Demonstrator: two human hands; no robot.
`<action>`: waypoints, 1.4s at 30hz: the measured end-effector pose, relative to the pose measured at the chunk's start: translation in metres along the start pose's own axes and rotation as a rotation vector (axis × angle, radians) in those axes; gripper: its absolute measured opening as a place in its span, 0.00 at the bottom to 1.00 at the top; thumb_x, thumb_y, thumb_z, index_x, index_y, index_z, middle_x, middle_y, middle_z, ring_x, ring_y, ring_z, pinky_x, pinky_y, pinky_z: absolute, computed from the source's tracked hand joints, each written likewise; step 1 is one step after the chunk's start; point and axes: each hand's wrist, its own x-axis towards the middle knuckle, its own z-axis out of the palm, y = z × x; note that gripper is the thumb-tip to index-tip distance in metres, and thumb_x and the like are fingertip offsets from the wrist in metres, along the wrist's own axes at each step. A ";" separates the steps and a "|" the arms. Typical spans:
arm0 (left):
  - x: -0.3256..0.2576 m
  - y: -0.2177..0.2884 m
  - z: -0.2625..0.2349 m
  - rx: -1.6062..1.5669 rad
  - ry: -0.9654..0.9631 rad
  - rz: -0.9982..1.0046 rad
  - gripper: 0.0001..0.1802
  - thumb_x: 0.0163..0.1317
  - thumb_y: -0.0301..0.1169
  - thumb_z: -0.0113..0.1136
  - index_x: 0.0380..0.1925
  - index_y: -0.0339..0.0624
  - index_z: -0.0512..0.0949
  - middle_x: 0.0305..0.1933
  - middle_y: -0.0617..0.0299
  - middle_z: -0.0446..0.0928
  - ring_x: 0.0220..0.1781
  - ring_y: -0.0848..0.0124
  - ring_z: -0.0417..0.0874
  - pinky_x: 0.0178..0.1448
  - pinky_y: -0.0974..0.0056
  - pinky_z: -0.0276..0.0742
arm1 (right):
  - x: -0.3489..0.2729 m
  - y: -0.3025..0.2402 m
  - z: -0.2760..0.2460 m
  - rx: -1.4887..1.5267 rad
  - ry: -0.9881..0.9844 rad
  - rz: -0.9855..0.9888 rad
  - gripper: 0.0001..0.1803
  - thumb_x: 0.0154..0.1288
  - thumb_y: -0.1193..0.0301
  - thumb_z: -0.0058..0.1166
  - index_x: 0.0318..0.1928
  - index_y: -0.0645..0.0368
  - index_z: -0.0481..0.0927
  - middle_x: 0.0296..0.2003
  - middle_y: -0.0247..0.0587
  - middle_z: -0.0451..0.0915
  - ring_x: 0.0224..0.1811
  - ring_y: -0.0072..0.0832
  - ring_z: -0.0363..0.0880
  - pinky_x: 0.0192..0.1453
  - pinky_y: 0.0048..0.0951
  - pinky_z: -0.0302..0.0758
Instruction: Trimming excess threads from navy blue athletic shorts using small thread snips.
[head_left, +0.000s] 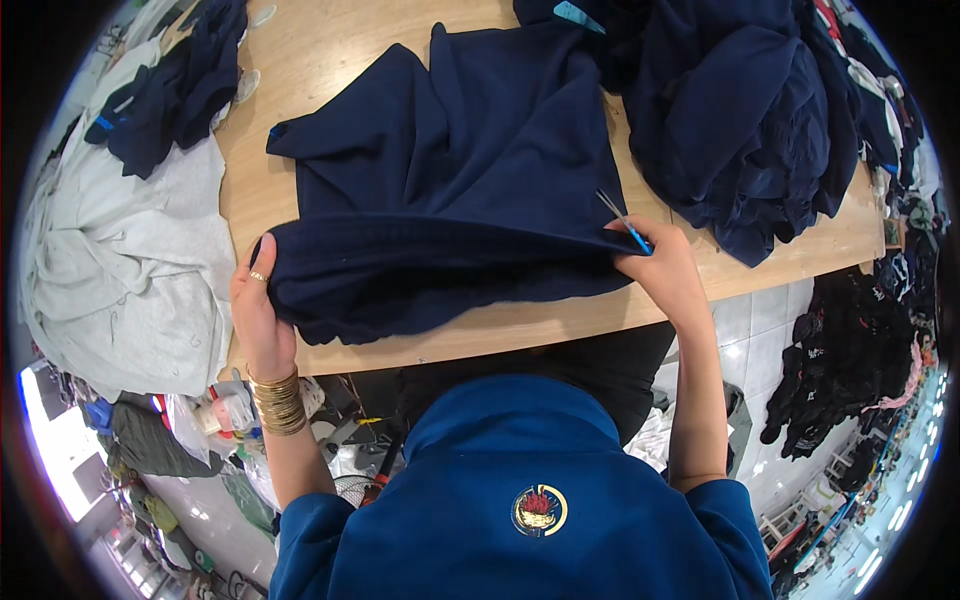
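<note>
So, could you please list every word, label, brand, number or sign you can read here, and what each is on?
No text is legible.
Emblem on the blue shirt: red and gold; any lettering is too small to read.
Black clothes at right: pale marks, too small and blurred to read.
Held navy garment: no lettering shows.

Garment workshop, by its contents: my pale wooden worktable (330, 30); loose navy-blue cloth piece (380, 170) spread before me; bulky navy-blue fabric heap (740, 120), far right; rumpled light-grey fabric (130, 270), left; small blue-handled metal scissors (631, 229) in my right hand (665, 262); piled black garments (850, 350), right; white tiled floor (735, 335).
</note>
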 end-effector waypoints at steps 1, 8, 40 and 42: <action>0.000 -0.002 -0.004 -0.007 0.017 -0.012 0.14 0.67 0.31 0.50 0.45 0.31 0.75 0.44 0.58 0.79 0.43 0.73 0.80 0.50 0.71 0.73 | 0.000 0.003 0.001 0.094 0.008 0.022 0.14 0.44 0.75 0.54 0.37 0.62 0.79 0.20 0.43 0.76 0.24 0.32 0.75 0.34 0.28 0.70; 0.003 -0.014 -0.021 -0.077 0.073 -0.075 0.13 0.67 0.31 0.48 0.44 0.33 0.75 0.43 0.59 0.79 0.45 0.71 0.79 0.50 0.69 0.72 | -0.001 0.004 -0.008 0.709 -0.203 0.293 0.10 0.47 0.76 0.55 0.34 0.62 0.80 0.18 0.24 0.72 0.16 0.12 0.61 0.19 0.16 0.53; 0.014 -0.037 -0.033 -0.790 -0.341 -0.151 0.26 0.69 0.25 0.39 0.68 0.50 0.55 0.64 0.52 0.65 0.66 0.62 0.65 0.70 0.56 0.58 | 0.025 0.027 0.027 1.251 -0.169 0.398 0.05 0.59 0.75 0.45 0.32 0.60 0.75 0.18 0.27 0.70 0.08 0.12 0.55 0.10 0.13 0.48; 0.011 -0.037 -0.015 -0.460 -0.206 -0.098 0.26 0.68 0.25 0.44 0.66 0.46 0.59 0.62 0.56 0.67 0.64 0.67 0.67 0.66 0.62 0.65 | 0.027 0.027 0.022 0.706 -0.081 0.340 0.07 0.60 0.71 0.49 0.32 0.60 0.79 0.19 0.31 0.74 0.11 0.15 0.64 0.14 0.18 0.55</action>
